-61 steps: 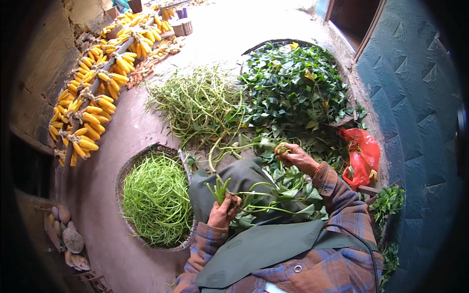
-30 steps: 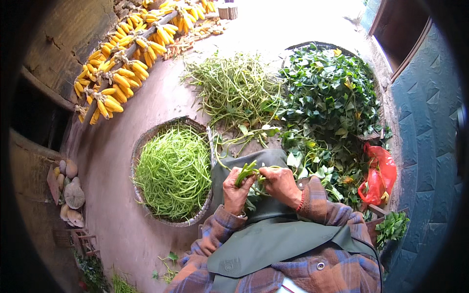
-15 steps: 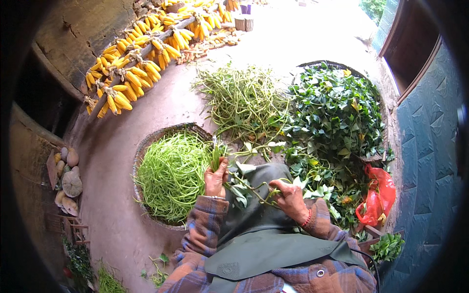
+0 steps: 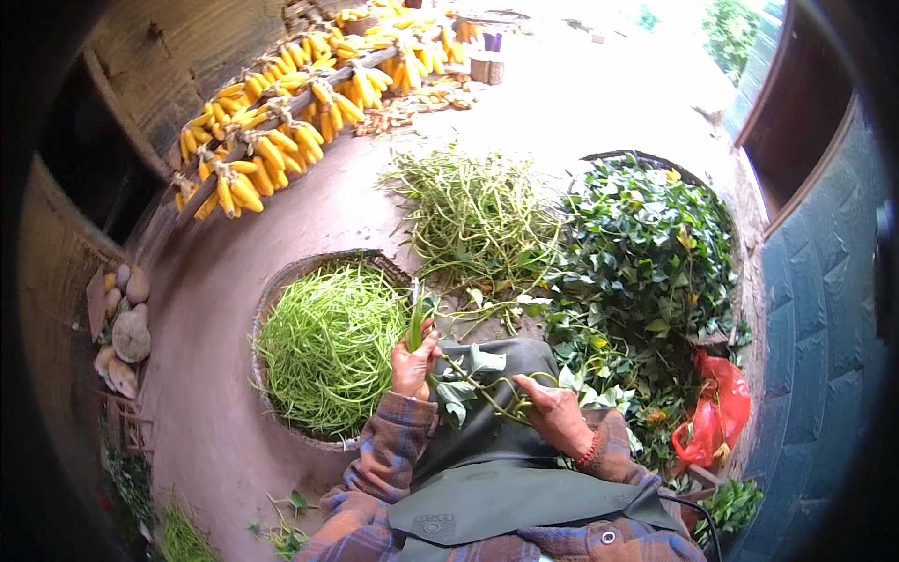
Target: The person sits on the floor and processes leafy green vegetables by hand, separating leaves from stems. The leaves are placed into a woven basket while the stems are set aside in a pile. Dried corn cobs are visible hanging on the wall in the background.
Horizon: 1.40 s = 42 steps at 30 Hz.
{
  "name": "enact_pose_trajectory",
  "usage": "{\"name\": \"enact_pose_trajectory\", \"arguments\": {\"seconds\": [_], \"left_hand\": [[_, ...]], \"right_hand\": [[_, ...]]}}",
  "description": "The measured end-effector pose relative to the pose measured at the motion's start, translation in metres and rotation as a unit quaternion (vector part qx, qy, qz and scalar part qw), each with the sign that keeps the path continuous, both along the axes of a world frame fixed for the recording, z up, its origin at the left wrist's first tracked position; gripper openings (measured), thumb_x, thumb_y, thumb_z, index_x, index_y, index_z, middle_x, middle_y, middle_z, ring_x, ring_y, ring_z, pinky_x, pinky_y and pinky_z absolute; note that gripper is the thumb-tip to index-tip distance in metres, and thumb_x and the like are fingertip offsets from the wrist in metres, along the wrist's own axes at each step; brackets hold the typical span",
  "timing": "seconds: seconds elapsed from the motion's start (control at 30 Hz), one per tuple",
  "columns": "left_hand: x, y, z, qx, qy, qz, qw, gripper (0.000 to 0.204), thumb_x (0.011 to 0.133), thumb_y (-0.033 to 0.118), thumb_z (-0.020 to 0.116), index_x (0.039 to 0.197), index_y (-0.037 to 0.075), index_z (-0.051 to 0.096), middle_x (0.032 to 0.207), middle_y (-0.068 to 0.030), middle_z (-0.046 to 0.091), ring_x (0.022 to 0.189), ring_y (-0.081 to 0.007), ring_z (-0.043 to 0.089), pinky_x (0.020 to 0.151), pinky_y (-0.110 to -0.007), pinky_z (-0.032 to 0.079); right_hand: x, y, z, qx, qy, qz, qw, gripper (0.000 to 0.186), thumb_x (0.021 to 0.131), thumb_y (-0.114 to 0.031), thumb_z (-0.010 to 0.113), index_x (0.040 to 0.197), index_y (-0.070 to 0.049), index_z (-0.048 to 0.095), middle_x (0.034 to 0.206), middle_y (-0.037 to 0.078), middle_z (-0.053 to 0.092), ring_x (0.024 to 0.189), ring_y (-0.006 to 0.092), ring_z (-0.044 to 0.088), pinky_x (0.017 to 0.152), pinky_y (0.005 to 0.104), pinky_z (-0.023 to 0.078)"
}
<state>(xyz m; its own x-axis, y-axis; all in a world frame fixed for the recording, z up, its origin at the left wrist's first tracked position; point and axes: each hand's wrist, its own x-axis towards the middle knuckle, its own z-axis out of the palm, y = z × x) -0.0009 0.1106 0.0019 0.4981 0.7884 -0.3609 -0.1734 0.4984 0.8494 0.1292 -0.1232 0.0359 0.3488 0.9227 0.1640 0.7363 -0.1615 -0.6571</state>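
Since half a second ago, both hands have settled lower over the apron point(image 4: 487, 440), the leafy vine point(image 4: 473, 379) now stretched between them. On the apron's left side, the left hand point(image 4: 412, 361) is closed around a bunch of stripped green stems point(image 4: 417, 323); on its right, the right hand point(image 4: 554, 412) pinches the vine's far end. Pulling leaves off cleanly likely calls for a firm left grip and short tugs. Left of the apron sits the basket point(image 4: 272, 300) of green stems, beyond it loose stalks point(image 4: 478, 215), leaf pile point(image 4: 646, 253), then hanging corn point(image 4: 281, 140).
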Motion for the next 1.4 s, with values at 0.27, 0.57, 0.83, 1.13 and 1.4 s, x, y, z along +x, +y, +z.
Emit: {"name": "enact_pose_trajectory", "arguments": {"seconds": [0.27,0.57,0.83,1.13,1.4], "left_hand": [[-0.078,0.027,-0.016,-0.003,0.085,0.157,0.984,0.010,0.088,0.017,0.072,0.092,0.008,0.071,0.053,0.0086,0.046,0.039,-0.0019,0.035,0.036,-0.021,0.027],[-0.096,0.040,0.005,0.143,0.154,0.098,0.973,0.029,0.100,0.029,0.056,0.105,0.005,0.072,0.055,0.0087,0.047,0.045,-0.0009,0.033,0.043,-0.021,0.024],[-0.107,0.048,-0.022,-0.102,-0.166,0.044,0.980,0.042,0.105,0.033,0.045,0.127,-0.003,0.052,0.069,0.0036,0.039,0.052,-0.0057,0.029,0.048,-0.022,0.028],[-0.080,0.035,-0.042,-0.142,-0.127,0.019,0.982,0.035,0.105,0.028,0.043,0.129,0.006,0.056,0.112,-0.0075,0.065,0.074,-0.0083,0.055,0.049,-0.019,0.034],[-0.042,0.020,-0.006,-0.007,-0.255,-0.028,0.966,0.039,0.103,0.020,0.044,0.141,0.009,0.048,0.131,-0.0069,0.059,0.068,-0.0056,0.043,0.055,-0.019,0.038]], "right_hand": [[-0.007,-0.009,0.020,-0.023,-0.006,-0.035,0.999,0.058,0.075,-0.014,0.075,0.128,-0.005,0.054,0.082,0.018,0.067,0.071,0.0338,0.067,0.060,0.0406,0.052],[-0.016,0.025,-0.002,-0.082,-0.212,0.051,0.973,0.010,0.079,-0.014,0.062,0.080,-0.009,0.055,0.073,0.011,0.060,0.065,0.0305,0.066,0.053,0.0433,0.050],[-0.003,0.016,-0.009,-0.095,-0.134,-0.022,0.986,0.011,0.075,-0.012,0.065,0.080,-0.008,0.056,0.078,0.012,0.063,0.069,0.0339,0.066,0.058,0.0440,0.051],[0.013,-0.014,0.042,0.044,0.013,0.069,0.997,0.021,0.070,-0.001,0.073,0.088,-0.003,0.062,0.076,0.011,0.062,0.069,0.0299,0.065,0.059,0.0361,0.051],[0.014,-0.024,0.045,0.040,0.059,0.063,0.996,0.024,0.067,0.002,0.070,0.089,-0.003,0.064,0.077,0.011,0.063,0.068,0.0281,0.066,0.060,0.0348,0.051]]}}
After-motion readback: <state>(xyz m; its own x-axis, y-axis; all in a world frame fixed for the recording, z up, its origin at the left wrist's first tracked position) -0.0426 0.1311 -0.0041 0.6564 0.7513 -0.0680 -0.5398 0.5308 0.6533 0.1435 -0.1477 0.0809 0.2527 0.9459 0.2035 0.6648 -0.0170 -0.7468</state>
